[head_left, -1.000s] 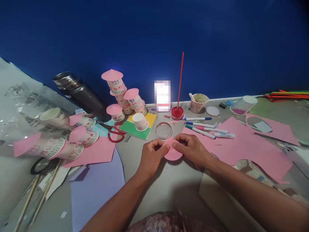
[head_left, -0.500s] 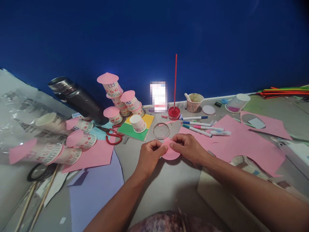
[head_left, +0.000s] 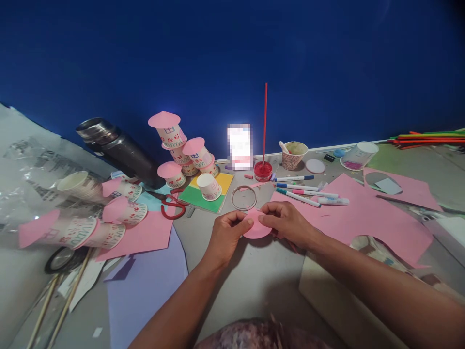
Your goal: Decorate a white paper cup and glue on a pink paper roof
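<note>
Between my two hands is a round piece of pink paper [head_left: 257,231], held above the grey table. My left hand [head_left: 228,235] pinches its left side, thumb on top. On its right side, my right hand [head_left: 286,224] pinches the paper the same way, and the fingers underneath are hidden. Just beyond the hands lies a silver ring [head_left: 244,198]. A small decorated paper cup [head_left: 208,187] stands upside down on a green and yellow packet [head_left: 196,198] to the left of the ring. Decorated cups with pink cone tops [head_left: 165,120] are stacked behind it.
Red-handled scissors [head_left: 173,206] and a dark flask [head_left: 119,150] are on the left. Several markers [head_left: 301,196] and cut pink paper [head_left: 374,218] cover the right. A red stick stands in a red tub [head_left: 263,170] near the blue wall. Purple paper [head_left: 148,295] lies front left.
Both hands keep their pinch on the pink paper, with barely any movement. The whole view has shifted slightly.
</note>
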### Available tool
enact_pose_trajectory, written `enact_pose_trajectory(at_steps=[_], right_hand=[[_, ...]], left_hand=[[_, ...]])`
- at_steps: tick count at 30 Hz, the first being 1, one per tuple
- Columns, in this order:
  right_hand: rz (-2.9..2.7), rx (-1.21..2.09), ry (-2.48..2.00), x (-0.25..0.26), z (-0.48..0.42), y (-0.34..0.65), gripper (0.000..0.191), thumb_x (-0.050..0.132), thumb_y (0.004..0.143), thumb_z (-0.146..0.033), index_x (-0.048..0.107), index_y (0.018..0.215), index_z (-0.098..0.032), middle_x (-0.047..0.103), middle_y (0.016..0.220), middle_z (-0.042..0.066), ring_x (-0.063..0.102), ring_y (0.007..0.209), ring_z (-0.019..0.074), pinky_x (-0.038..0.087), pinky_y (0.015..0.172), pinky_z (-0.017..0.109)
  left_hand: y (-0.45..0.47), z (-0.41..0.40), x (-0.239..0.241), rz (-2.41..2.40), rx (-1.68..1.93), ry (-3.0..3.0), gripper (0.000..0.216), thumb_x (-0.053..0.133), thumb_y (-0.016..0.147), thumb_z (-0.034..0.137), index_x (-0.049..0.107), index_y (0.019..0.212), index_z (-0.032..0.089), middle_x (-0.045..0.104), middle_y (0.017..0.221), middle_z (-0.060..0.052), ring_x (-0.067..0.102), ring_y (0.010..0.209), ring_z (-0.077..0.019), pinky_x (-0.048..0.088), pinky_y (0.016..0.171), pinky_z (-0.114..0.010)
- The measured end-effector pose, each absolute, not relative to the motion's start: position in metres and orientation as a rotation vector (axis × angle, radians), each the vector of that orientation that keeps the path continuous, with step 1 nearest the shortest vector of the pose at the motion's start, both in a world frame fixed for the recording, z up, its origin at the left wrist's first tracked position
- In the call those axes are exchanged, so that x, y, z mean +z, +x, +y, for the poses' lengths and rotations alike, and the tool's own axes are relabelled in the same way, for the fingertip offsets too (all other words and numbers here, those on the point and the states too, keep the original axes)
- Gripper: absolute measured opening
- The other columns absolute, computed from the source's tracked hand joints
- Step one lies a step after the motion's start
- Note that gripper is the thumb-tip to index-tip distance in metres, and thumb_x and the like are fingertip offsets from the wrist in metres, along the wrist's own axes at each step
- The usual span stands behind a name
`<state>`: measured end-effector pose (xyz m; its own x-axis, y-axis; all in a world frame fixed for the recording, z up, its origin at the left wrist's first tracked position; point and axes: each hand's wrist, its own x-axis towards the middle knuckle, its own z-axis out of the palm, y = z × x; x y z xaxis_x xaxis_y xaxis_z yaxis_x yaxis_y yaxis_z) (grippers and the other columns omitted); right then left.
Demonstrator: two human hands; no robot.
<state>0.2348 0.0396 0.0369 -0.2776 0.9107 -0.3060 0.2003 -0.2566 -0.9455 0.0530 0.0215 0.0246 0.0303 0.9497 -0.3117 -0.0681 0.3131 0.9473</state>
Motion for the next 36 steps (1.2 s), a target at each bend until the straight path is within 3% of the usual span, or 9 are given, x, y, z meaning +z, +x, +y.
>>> enact_pose_trajectory(at_steps=[6,15,22,24,28,30,33,36], right_hand=[[-1.319,1.622,-1.383,0.044,0.040,0.234,0.016,0.065,0.072,-0.034,0.068,0.075,-0.019,0.056,0.051,-0.005,0.047,0.040,0.0084,0.034,0.038,0.019],[-1.451,1.503,-1.418,0.040,0.045,0.240,0.021,0.063,0.080,-0.038,0.069,0.086,-0.019,0.063,0.058,-0.004,0.053,0.040,0.0111,0.034,0.036,0.022],[-1.743,1.081,-1.514,0.077,0.078,0.265,0.022,0.063,0.085,-0.036,0.071,0.073,-0.020,0.072,0.064,0.001,0.065,0.058,0.0152,0.045,0.055,0.026],[-1.734,0.874,-1.585,0.093,0.095,0.283,0.022,0.062,0.087,-0.037,0.071,0.074,-0.020,0.072,0.067,0.001,0.065,0.062,0.0163,0.043,0.058,0.027],[-1.645,0.418,-1.772,0.110,0.132,0.310,0.024,0.056,0.092,-0.037,0.074,0.088,-0.021,0.076,0.086,0.005,0.064,0.076,0.0206,0.040,0.066,0.031],[-1.675,0.310,-1.825,0.108,0.150,0.309,0.021,0.062,0.089,-0.033,0.077,0.098,-0.021,0.078,0.093,0.007,0.066,0.081,0.0224,0.041,0.069,0.031],[-1.744,0.233,-1.862,0.104,0.171,0.301,0.040,0.076,0.079,-0.034,0.076,0.117,-0.022,0.079,0.109,0.009,0.069,0.086,0.0238,0.043,0.071,0.031],[-1.748,0.196,-1.895,0.108,0.179,0.309,0.039,0.071,0.085,-0.042,0.075,0.119,-0.024,0.080,0.100,0.007,0.069,0.085,0.0235,0.042,0.070,0.030]], left_hand=[[0.052,0.023,0.023,1.277,1.015,0.959,0.034,0.096,0.058,0.043,0.075,0.063,0.016,0.063,0.063,-0.002,0.050,0.063,-0.0131,0.039,0.063,-0.028],[0.051,0.023,0.029,1.237,0.998,1.105,0.030,0.090,0.066,0.042,0.075,0.063,0.017,0.066,0.069,-0.003,0.053,0.068,-0.0154,0.041,0.067,-0.029],[0.044,0.027,0.028,1.300,1.023,1.071,0.029,0.088,0.066,0.040,0.073,0.062,0.015,0.061,0.062,-0.002,0.047,0.062,-0.0139,0.035,0.062,-0.028],[0.041,0.028,0.030,1.312,1.050,1.062,0.029,0.088,0.065,0.041,0.074,0.063,0.015,0.062,0.062,-0.003,0.048,0.063,-0.0143,0.035,0.063,-0.029],[0.037,0.030,0.031,1.313,1.059,1.058,0.031,0.087,0.065,0.043,0.074,0.063,0.015,0.062,0.063,-0.003,0.048,0.063,-0.0145,0.036,0.063,-0.028],[0.038,0.031,0.029,1.307,1.060,1.056,0.032,0.086,0.064,0.044,0.072,0.061,0.015,0.061,0.061,-0.002,0.047,0.062,-0.0138,0.036,0.062,-0.028],[0.039,0.032,0.025,1.307,1.061,1.045,0.031,0.085,0.064,0.043,0.072,0.061,0.015,0.061,0.062,-0.002,0.048,0.062,-0.0134,0.037,0.063,-0.028],[0.038,0.033,0.023,1.313,1.062,1.030,0.029,0.085,0.064,0.042,0.074,0.063,0.015,0.064,0.063,-0.002,0.050,0.063,-0.0139,0.039,0.063,-0.028]])
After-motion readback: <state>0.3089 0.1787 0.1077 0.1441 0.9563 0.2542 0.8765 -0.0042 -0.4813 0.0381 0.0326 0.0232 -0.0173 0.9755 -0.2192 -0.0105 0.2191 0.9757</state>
